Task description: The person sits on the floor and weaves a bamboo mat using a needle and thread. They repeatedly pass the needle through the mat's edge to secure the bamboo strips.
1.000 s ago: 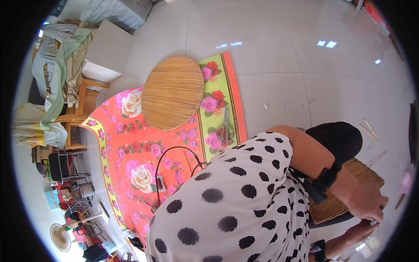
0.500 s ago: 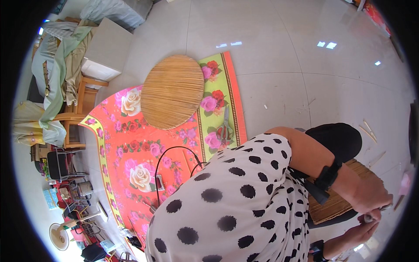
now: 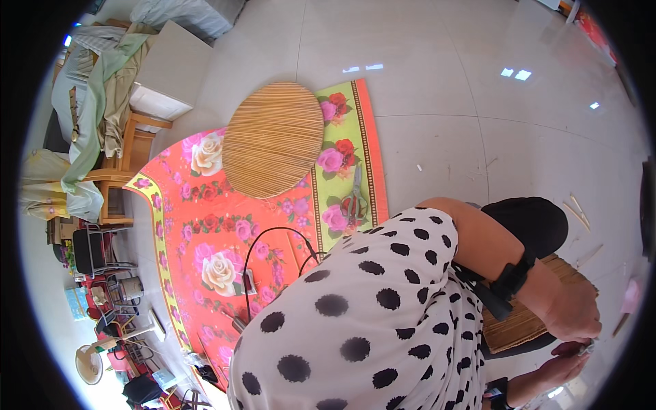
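My left hand is at the right edge, reaching past my knee, with its fingers closed. Just below it my right hand is bent inward with its fingers curled, close to the left fingertips. A small shiny greyish thing shows between the two hands; its kind is too small to make out. Across my lap, under my left forearm, lies a brown ridged panel of thin stalks, partly hidden by the arm and my clothes.
A round mat of stalks rests on a red flowered cloth on the tiled floor. Scissors lie near the cloth's edge. Several loose stalk pieces are scattered by my knee. Chairs stand at the left.
Both hands have shifted slightly, the left one down and inward, the right one a little up toward it. The metallic glint beyond the left fingers no longer shows. The view has moved a little.
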`<state>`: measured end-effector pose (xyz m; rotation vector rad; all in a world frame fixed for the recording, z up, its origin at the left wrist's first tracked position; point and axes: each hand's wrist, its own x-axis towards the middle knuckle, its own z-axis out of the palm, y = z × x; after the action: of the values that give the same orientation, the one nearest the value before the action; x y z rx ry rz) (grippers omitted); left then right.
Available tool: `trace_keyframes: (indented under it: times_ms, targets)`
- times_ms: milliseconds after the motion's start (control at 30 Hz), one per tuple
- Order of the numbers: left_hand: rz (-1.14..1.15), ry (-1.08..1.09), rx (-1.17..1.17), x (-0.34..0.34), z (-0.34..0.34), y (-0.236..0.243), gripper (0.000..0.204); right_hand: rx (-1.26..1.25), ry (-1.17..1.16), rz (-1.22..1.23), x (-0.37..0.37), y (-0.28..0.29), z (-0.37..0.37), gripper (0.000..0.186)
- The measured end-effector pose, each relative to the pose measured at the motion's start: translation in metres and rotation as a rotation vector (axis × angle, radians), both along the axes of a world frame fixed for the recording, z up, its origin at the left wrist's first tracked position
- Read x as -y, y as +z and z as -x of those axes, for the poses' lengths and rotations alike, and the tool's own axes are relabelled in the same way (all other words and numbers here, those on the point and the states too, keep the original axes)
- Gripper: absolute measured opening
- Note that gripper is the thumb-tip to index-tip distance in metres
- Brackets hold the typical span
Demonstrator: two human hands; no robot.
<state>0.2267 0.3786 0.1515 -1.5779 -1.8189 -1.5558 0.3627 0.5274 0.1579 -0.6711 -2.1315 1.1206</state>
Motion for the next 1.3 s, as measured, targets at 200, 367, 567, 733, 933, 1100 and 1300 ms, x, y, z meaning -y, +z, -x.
trace_keyframes:
  times_ms: [200,367,567,733,933,1100,1300]
  targets:
    - [0.229,-0.096,0.140,0.017,0.009,0.017,0.029,-0.109,-0.047,-0.183,0.040,0.000,0.003,0.050]
    - [-0.174,-0.072,0.184,0.003,0.013,-0.001,0.029,-0.050,-0.131,-0.253,0.052,0.004,0.011,0.044]
    - [-0.031,-0.156,-0.011,0.017,0.014,-0.007,0.019,0.048,0.045,-0.227,0.048,-0.001,-0.008,0.056]
    - [0.183,-0.017,0.121,0.064,0.056,-0.012,0.016,-0.033,0.138,-0.273,0.055,0.008,0.003,0.042]
    - [0.141,0.128,1.004,0.214,0.159,-0.091,0.031,-0.252,-0.195,-0.463,0.019,0.018,-0.001,0.030]
    - [0.563,0.559,1.134,0.385,0.200,-0.219,0.035,-0.040,-0.410,-0.561,0.019,0.030,-0.005,0.050]
    - [1.305,0.688,0.951,0.475,0.146,-0.353,0.033,-0.055,-0.396,-0.263,-0.034,0.019,-0.030,0.048]
